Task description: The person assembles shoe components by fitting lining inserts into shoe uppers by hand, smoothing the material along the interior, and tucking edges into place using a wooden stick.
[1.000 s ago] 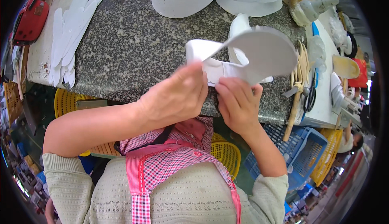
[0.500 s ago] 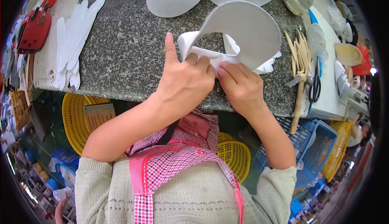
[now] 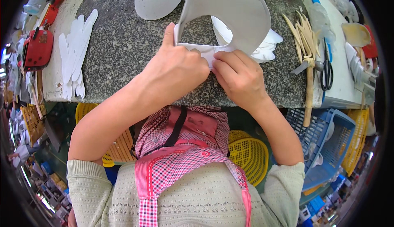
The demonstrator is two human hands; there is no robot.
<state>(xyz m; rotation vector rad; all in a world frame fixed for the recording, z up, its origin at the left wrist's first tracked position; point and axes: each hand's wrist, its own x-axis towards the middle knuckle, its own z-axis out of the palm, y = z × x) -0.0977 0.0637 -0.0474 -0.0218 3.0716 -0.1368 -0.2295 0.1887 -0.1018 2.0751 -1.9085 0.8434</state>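
Observation:
A stiff white curved piece, broad and rounded with a hollow in its middle, stands raised above the speckled stone slab. A narrow white band runs along its near edge. My left hand is closed on the band's left part, its index finger pointing up along the side. Beside it, my right hand pinches the same band near its right end. What lies under the fingertips is hidden. Behind the piece, on the right, rest loose white pieces. Farther back lies a rounded white piece with a small gathered part.
Long white strips lie at the left. A hammer, pale wooden sticks and black-handled scissors are at the right edge. Below the slab stand a blue basket and a yellow basket. A red object sits far left.
The view has shifted a little. In it, both hands and the white piece sit slightly farther left, and the piece's top is higher. Both hands keep their grip on the band.

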